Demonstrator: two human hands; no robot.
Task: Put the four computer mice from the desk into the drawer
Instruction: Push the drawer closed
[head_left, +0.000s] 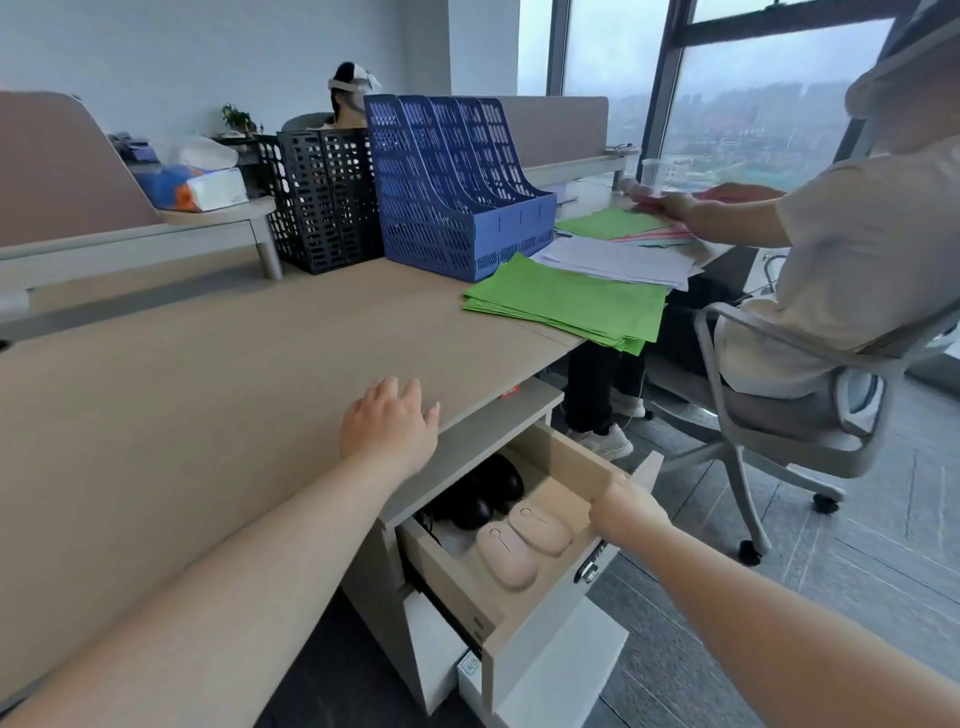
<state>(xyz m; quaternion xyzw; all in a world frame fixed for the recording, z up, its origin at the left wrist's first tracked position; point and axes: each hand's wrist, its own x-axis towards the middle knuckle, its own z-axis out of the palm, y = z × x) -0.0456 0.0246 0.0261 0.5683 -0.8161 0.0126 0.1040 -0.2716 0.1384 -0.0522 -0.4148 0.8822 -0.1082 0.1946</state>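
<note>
Head camera, looking down: I see all four mice lying in the open drawer (566, 457) under the bench (208, 374), the two black mice (485, 493) at the back and the two pink mice (524, 540) side by side nearer the front. My left hand (387, 431) rests flat on the bench edge, fingers (410, 395) spread and holding nothing. My right hand (626, 512) is at the drawer's front panel, its fingers curled over the top edge, gripping it. I judge the loading done; what is left is closing. That calls for a straight push inward, with the right fingers clear of the gap.
</note>
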